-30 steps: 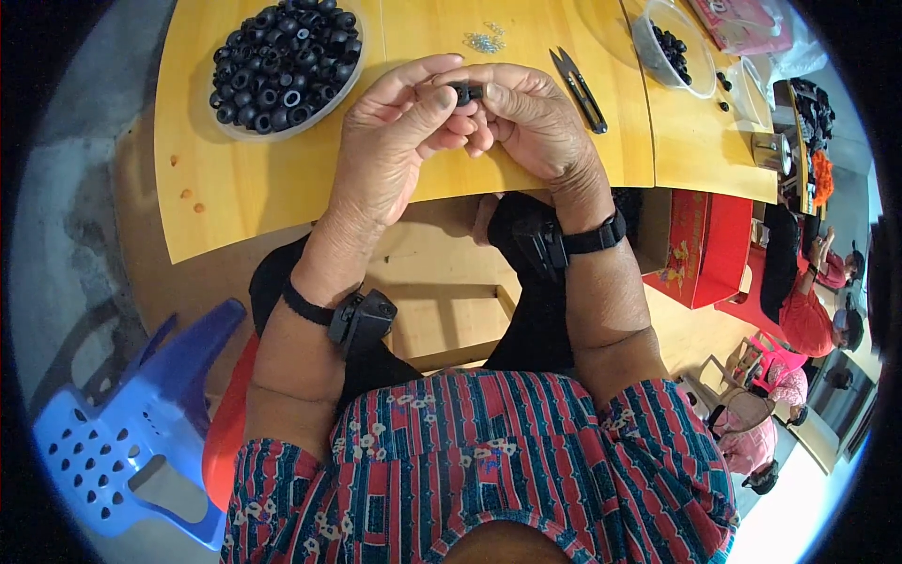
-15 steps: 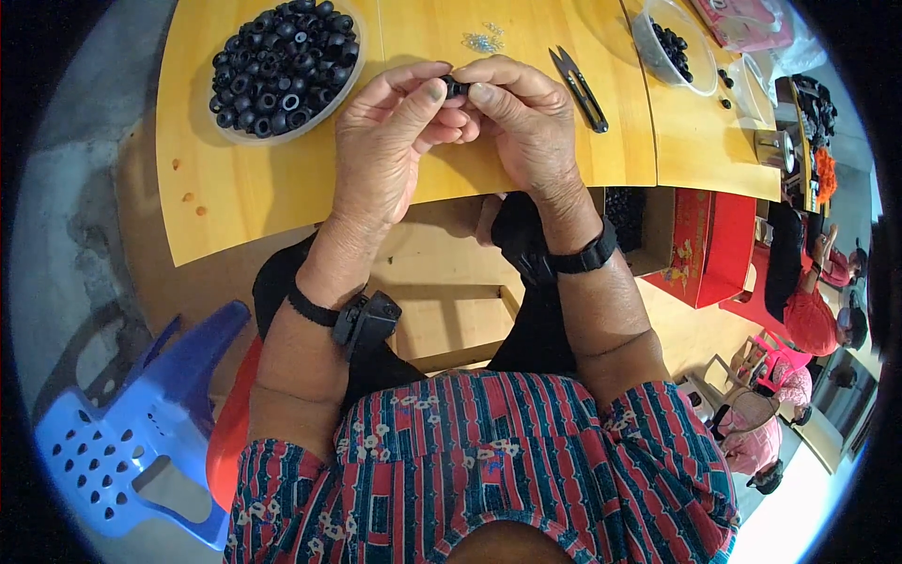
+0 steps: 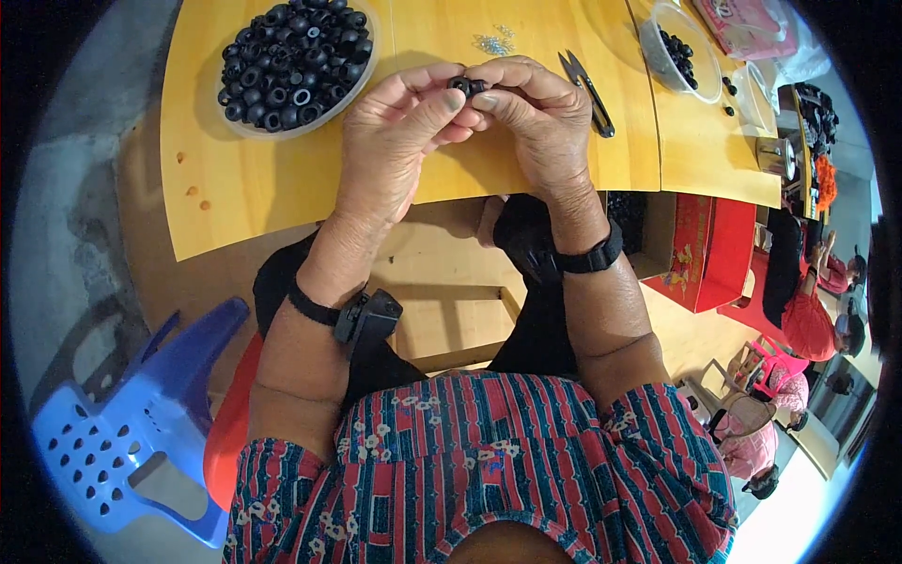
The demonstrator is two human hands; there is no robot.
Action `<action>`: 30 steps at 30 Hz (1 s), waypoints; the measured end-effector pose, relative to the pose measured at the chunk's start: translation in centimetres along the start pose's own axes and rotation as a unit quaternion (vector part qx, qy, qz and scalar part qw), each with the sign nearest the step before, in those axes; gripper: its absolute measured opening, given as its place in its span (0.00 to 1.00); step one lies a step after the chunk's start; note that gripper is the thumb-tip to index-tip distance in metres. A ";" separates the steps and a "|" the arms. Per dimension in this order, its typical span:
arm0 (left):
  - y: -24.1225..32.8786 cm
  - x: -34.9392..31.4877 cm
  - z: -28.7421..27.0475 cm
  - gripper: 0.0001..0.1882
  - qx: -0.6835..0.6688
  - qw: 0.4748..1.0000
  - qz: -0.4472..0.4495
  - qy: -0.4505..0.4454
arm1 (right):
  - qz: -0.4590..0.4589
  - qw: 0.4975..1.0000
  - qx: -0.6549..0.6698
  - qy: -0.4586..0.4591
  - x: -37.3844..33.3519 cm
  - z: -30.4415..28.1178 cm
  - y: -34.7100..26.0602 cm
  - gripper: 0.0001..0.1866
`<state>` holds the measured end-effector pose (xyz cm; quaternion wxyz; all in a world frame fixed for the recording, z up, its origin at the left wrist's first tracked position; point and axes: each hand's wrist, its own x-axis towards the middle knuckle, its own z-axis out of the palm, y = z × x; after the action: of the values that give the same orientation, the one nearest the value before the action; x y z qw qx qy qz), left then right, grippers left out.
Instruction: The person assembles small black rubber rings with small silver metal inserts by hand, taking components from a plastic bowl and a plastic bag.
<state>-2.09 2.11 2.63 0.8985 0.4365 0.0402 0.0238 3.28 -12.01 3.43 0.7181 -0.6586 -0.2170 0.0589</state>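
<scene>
Over the table, my left hand (image 3: 387, 141) and my right hand (image 3: 547, 130) meet with thumbs and fingertips pinched on a small black hollow cap (image 3: 460, 86). Its open side shows between the thumbs, and a second dark part sits against it at the right fingertips. My fingers hide some of both. Left of my hands, a round clear tub (image 3: 374, 58) is heaped with similar black caps (image 3: 293, 68). Beyond my fingertips lies a small scatter of silvery bits (image 3: 495, 42). Black thread snips (image 3: 590, 96) rest just right of my right hand.
The yellow table (image 3: 254, 211) ends just in front of my lap. Farther right stand another clear tub (image 3: 718, 86) with black caps and a metal can (image 3: 775, 157). A red box (image 3: 700, 252) sits below the edge. A blue plastic chair (image 3: 113, 442) is at left; people sit at far right.
The black cap has turned between my fingertips, so its opening now shows. The tabletop sits slightly farther right in the view, and both hands keep their pinch.
</scene>
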 end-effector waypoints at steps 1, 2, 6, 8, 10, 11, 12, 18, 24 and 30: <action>-0.2 0.0 0.0 0.12 0.018 1.000 0.004 -0.005 | 0.000 1.000 -0.001 0.000 -0.1 -0.1 0.1 0.08; -0.3 0.0 0.0 0.13 0.035 0.999 0.009 -0.010 | 0.012 0.999 0.029 0.006 -0.2 -0.2 0.3 0.07; 0.2 -0.3 0.0 0.14 0.061 0.998 0.012 -0.014 | 0.022 0.996 0.085 0.013 -0.3 0.2 0.0 0.06; 0.0 -0.2 -0.1 0.15 0.057 0.998 0.018 -0.012 | 0.019 0.998 0.066 0.014 -0.3 0.3 -0.1 0.06; -0.1 -0.3 0.0 0.15 0.073 0.997 0.032 -0.007 | 0.016 0.999 0.048 0.015 -0.4 0.3 -0.1 0.06; -0.1 -0.3 0.0 0.15 0.090 0.995 0.046 -0.002 | 0.001 0.999 0.034 0.022 -0.4 0.5 -0.1 0.06; -0.1 -0.3 0.2 0.15 0.089 0.995 0.046 -0.002 | -0.015 0.999 0.019 0.029 -0.4 0.5 0.0 0.06; -0.2 -0.2 0.6 0.13 0.070 0.996 0.054 0.029 | -0.022 1.000 0.015 0.016 -0.4 0.4 0.3 0.06; -0.5 -0.2 0.4 0.14 0.056 0.998 0.021 0.010 | -0.071 0.994 -0.059 0.049 -0.5 0.4 0.4 0.06; -0.4 -0.4 0.7 0.13 0.038 0.998 0.025 0.038 | -0.095 0.989 -0.078 0.078 -0.6 0.8 0.6 0.06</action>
<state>-2.40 1.24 2.76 0.8781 0.4702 0.0643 0.0612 2.56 -11.37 2.79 0.6818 -0.6913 -0.2258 -0.0788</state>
